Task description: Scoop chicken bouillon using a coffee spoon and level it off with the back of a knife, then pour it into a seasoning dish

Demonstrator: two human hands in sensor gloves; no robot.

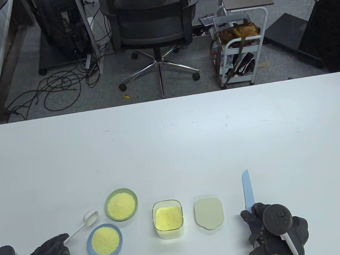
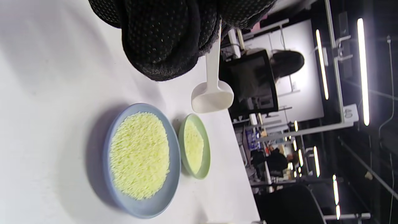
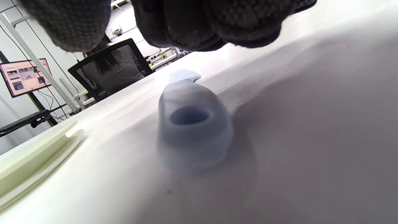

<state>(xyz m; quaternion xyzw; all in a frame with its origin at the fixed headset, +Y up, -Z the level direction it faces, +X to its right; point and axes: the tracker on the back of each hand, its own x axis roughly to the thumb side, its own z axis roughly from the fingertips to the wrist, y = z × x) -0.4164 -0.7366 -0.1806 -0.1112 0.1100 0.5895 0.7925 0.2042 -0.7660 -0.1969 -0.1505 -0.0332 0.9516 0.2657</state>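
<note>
My left hand pinches the handle of the white coffee spoon at the table's front left; its bowl is empty and sits beside the dishes. The clear container of yellow chicken bouillon stands open in the middle front. A green seasoning dish and a blue seasoning dish both hold yellow granules. The light blue knife lies on the table, blade pointing away. My right hand hovers over its handle; in the right wrist view table shows between fingers and knife.
The container's pale lid lies between the container and the knife. Both dishes sit close together just right of the spoon. An office chair and a cart stand beyond the table's far edge.
</note>
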